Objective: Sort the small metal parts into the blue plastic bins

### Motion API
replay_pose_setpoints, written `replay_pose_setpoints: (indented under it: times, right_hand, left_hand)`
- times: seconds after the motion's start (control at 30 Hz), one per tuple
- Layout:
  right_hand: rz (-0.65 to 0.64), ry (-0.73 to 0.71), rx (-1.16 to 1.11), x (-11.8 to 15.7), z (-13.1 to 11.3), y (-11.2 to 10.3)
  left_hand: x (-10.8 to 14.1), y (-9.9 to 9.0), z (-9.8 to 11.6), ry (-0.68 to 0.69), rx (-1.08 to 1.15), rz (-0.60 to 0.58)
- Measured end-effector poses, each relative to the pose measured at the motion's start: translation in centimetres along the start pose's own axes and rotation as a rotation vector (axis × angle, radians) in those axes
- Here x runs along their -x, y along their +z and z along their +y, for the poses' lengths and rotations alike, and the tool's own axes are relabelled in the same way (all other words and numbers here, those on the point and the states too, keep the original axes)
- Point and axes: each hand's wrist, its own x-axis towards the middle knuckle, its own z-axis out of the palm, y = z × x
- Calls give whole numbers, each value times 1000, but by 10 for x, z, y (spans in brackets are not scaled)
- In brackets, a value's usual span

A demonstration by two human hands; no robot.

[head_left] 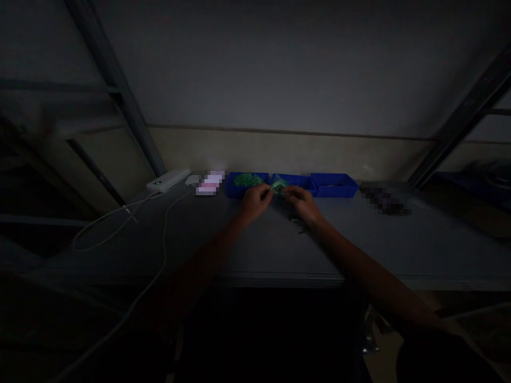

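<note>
My left hand and my right hand are close together over the table, fingers pinched on a small green plastic packet between them. Just behind the packet is the middle blue bin; its contents are hard to make out. To its left, the left blue bin holds a heap of similar green packets. The right blue bin stands beyond my right hand, with something thin and pale inside. Small dark pieces lie on the table beside my right wrist, too dim to name.
A white power strip with pale cables lies at the left of the grey table. Next to it is a lit, blurred-out screen. A dark blurred-out item lies at the right. Metal posts frame the table; the light is poor.
</note>
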Motion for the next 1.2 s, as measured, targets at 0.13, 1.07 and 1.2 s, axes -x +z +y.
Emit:
replay_pose_setpoints:
  times: [0.13,1.07,1.2]
  right_hand:
    - [18,203,-242,-1,-6,-2]
    - [-111,-498,678,7,-9,-9]
    - [-88,-466,681,6,-6,-8]
  left_hand:
    - [5,-2,10,235,-149,-35]
    - [-6,-10,7,-554,525,-114]
    - [-7,-11,3,-436,424,-59]
